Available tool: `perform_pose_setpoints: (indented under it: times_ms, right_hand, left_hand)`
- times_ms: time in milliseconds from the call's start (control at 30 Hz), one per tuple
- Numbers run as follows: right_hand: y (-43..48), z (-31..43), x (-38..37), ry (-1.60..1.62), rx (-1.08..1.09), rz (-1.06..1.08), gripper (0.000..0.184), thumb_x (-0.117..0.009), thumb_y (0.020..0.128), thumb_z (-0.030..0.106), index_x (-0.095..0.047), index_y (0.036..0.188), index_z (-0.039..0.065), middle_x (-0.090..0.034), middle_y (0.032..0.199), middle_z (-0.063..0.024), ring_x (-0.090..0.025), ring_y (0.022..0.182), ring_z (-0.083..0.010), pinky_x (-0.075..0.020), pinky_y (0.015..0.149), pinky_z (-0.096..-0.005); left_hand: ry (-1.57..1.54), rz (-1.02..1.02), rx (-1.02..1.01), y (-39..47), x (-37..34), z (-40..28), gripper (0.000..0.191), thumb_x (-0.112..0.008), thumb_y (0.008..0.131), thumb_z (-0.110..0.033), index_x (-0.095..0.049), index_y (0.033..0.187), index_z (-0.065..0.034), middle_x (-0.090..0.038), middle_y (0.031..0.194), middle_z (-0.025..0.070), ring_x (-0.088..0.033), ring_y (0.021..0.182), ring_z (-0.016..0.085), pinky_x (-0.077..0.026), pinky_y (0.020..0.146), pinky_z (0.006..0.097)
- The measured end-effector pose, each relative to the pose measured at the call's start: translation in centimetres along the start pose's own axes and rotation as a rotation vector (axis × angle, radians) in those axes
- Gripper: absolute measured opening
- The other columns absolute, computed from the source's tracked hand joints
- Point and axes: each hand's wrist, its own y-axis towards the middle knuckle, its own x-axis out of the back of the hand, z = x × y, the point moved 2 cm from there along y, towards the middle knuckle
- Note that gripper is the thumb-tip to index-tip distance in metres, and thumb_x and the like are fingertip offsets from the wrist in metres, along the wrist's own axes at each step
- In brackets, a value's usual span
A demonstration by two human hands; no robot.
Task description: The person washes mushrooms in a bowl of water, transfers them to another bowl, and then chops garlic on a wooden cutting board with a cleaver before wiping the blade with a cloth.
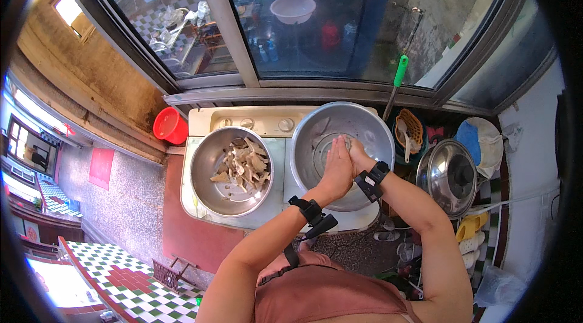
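Over the large metal basin (314, 129), my left hand (338, 167) and my right hand (360, 154) are pressed together palm to palm. The left fingers lie long and straight against the cupped right hand. A small greyish clump (348, 142) shows between them near the fingertips; most of it is hidden, and it looks like mushroom. A little water seems to lie in the basin's bottom. To the left, a smaller steel bowl (205, 163) holds a heap of torn oyster mushrooms (246, 163). Dark straps with small devices sit on both wrists.
Both vessels stand on a cream twin-tub washing machine (218, 116) with knobs at its back. A red bucket (170, 125) stands left. At right are a green-handled pole (401, 71), an orange basket (408, 123) and a lidded pot (447, 178). Sliding windows (300, 50) rise behind.
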Motion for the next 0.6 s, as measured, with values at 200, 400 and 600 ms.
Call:
perform_pose_setpoints:
  times_ms: [200,400,600]
  right_hand:
    - [-0.6,0.2,-0.3,-0.038,0.008,0.020,0.039,-0.041,0.109,0.047,-0.060,0.109,0.014,-0.065,0.104,-0.0109,-0.064,0.094,-0.0281,-0.0539,0.089,-0.0460]
    - [-0.6,-0.5,0.7,-0.131,0.138,-0.009,0.041,-0.043,0.109,0.050,-0.060,0.110,0.013,-0.066,0.105,-0.0110,-0.064,0.095,-0.0289,-0.0536,0.091,-0.0474]
    - [0.0,-0.7,1.1,0.090,0.015,0.004,0.041,-0.043,0.109,0.050,-0.062,0.108,0.014,-0.068,0.104,-0.0089,-0.065,0.099,-0.0279,-0.0530,0.095,-0.0477]
  left_hand:
    - [-0.023,-0.056,-0.046,-0.1,-0.3,0.2,0.091,-0.064,0.083,0.004,-0.010,0.155,0.0181,-0.022,0.158,0.0436,-0.022,0.151,0.055,-0.020,0.126,0.0548]
    - [-0.029,-0.073,-0.064,-0.6,-0.6,0.3,0.090,-0.065,0.083,0.004,-0.013,0.155,0.0168,-0.024,0.157,0.0434,-0.021,0.152,0.055,-0.020,0.126,0.0525]
    - [-0.207,-0.036,-0.049,-0.3,-0.4,2.4,0.080,-0.059,0.085,0.005,-0.019,0.155,0.0132,-0.031,0.157,0.0385,-0.025,0.150,0.054,-0.021,0.126,0.0536]
